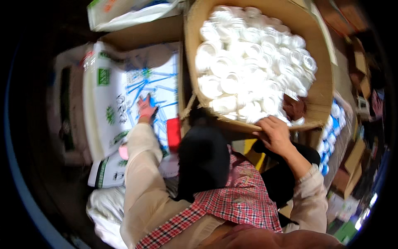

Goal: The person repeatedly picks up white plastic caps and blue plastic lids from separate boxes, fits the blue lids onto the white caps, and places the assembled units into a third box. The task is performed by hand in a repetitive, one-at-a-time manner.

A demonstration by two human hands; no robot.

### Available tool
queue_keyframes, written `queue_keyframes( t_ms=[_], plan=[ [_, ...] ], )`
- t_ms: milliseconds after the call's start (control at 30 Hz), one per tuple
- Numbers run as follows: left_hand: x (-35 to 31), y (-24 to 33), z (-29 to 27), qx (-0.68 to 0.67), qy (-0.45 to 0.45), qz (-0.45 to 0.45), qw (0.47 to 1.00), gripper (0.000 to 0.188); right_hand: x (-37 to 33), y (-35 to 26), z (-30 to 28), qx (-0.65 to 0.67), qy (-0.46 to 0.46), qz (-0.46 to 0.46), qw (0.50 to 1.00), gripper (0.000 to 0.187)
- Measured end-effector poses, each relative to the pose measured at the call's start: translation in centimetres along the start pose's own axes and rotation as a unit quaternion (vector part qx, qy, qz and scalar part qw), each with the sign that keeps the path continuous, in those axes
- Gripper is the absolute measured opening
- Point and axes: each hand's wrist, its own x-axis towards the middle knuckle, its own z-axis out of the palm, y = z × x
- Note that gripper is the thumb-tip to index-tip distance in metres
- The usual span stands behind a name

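Observation:
My left hand (pixel 146 108), in a pink glove with dark patches, reaches over the white printed sacking (pixel 110 97) at the left. Its fingers look spread, though blurred, beside thin blue strips (pixel 166 101) scattered on the sacking. A small blue piece lies against the glove; no grip on it shows. My bare right hand (pixel 274 135) has its fingers curled over the near rim of a large cardboard box (pixel 190 54). Many white round plastic caps (pixel 253 62) heap up inside. Among them, near that hand, is a dark red thing (pixel 295 108) I cannot make out.
A red block-shaped thing (pixel 173 135) stands by the sacking's right side. Bagged blue and white caps (pixel 329 139) are right of the box. A whitish plastic bag (pixel 107 213) lies at lower left, a printed sack (pixel 137 14) at the top. Cardboard pieces (pixel 354 159) lie far right.

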Motion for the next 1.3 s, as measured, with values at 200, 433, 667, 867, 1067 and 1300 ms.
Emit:
queue_keyframes(
  t_ms=[200, 433, 667, 867, 1067, 1300],
  plan=[
    [0.3, -0.1, -0.8, -0.104, 0.027, -0.044, 0.993, 0.082, -0.6, 2.0, -1.7, 0.210, -0.016, 0.129, 0.969, 0.023],
    [-5.0, 10.0, -22.2, -0.774, -0.112, 0.066, 0.620, 0.051, -5.9, 20.1, -3.0, -0.077, -0.177, 0.370, 0.909, 0.053],
    [-13.6, 34.0, -34.0, -0.816, -0.286, 0.217, 0.453, 0.059, -4.9, 26.3, 0.8, -0.006, -0.352, 0.283, 0.892, 0.039],
    [-15.3, 46.8, -31.5, -0.807, -0.482, 0.128, 0.318, 0.058, -4.4, 21.4, -2.1, 0.003, -0.243, 0.287, 0.926, 0.040],
    [-16.2, 50.6, -27.9, -0.774, -0.430, 0.202, 0.418, 0.042, -9.0, 14.4, -8.6, 0.207, 0.230, 0.141, 0.940, 0.031],
    [-16.7, 52.6, -24.9, -0.708, -0.648, 0.159, 0.231, 0.045, -7.0, 5.2, -8.6, 0.194, 0.310, -0.066, 0.928, 0.020]
  ],
)
